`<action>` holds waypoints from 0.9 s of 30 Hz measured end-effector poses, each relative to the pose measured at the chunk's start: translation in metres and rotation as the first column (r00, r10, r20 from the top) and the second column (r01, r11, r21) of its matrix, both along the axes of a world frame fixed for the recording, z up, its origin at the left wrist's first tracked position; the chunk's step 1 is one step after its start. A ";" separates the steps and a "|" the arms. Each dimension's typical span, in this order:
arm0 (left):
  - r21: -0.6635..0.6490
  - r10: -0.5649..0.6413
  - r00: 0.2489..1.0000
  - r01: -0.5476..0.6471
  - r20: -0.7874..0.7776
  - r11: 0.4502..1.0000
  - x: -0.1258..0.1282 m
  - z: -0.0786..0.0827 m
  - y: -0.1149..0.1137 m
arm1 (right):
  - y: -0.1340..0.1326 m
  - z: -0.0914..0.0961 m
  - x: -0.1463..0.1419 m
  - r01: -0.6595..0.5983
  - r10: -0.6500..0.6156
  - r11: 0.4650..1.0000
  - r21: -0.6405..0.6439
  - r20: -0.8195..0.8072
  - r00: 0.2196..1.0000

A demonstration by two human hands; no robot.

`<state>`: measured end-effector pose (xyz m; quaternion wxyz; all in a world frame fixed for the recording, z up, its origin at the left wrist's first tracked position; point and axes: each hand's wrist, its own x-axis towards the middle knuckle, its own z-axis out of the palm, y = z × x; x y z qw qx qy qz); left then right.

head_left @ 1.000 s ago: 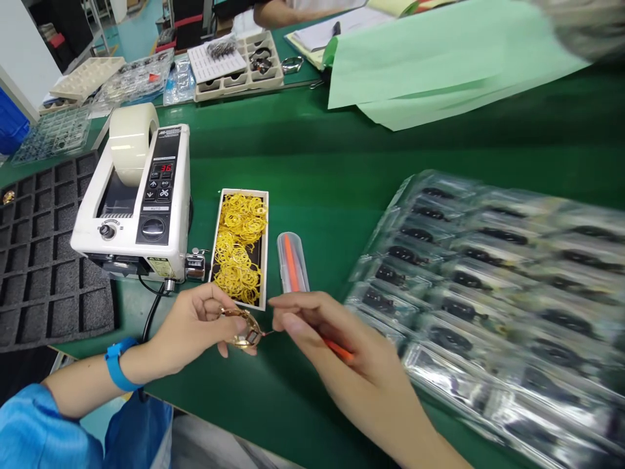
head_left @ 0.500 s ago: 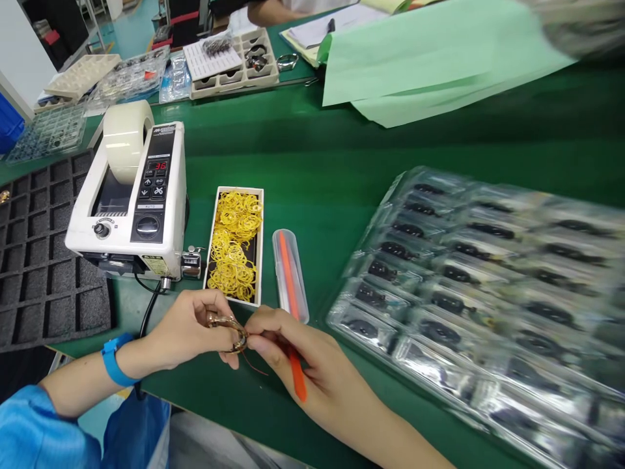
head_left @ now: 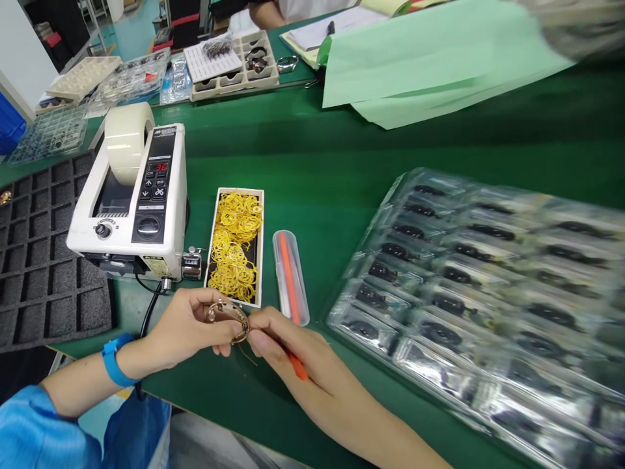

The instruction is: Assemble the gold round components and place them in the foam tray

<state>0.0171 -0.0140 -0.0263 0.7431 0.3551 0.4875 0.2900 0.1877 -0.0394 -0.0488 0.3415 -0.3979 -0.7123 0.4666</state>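
Observation:
My left hand [head_left: 188, 322] pinches a small gold ring-shaped part [head_left: 229, 318] just above the green table's near edge. My right hand [head_left: 293, 355] is closed round a thin orange stick [head_left: 297, 367], its fingertips pressed against the gold part. A fine thread hangs below the part. Right behind the hands lie a white box of yellow rubber bands [head_left: 235, 246] and a clear tube [head_left: 290, 277] with another orange stick inside.
A white tape dispenser [head_left: 129, 198] stands at left beside a dark foam tray [head_left: 41, 254]. Clear blister trays of black parts [head_left: 478, 280] fill the right. Green paper sheets [head_left: 430, 65] and beige part trays [head_left: 234, 65] lie at the back, near another person's arm.
My right hand drew in from the right until its fingertips met the gold part; the orange stick swung from pointing right to lying under the palm. The left hand stayed almost still.

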 end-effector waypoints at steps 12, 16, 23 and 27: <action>0.188 -0.036 0.996 0.051 -0.081 0.981 -0.003 -0.003 -0.001 | 0.002 -0.005 -0.005 0.137 -0.149 0.980 -0.147 -0.075 0.986; 0.581 0.100 0.923 0.147 -0.371 0.800 -0.007 -0.011 -0.005 | 0.004 -0.007 -0.005 0.232 -0.269 0.933 -0.277 -0.104 0.958; 0.703 0.253 0.656 0.656 -0.711 0.275 -0.007 -0.025 -0.016 | 0.009 -0.001 -0.009 0.017 -0.319 0.793 -0.609 -0.391 0.863; 0.770 0.248 0.739 0.539 -0.627 0.341 -0.011 -0.021 -0.030 | 0.006 -0.004 -0.003 0.141 -0.304 0.892 -0.429 -0.338 0.891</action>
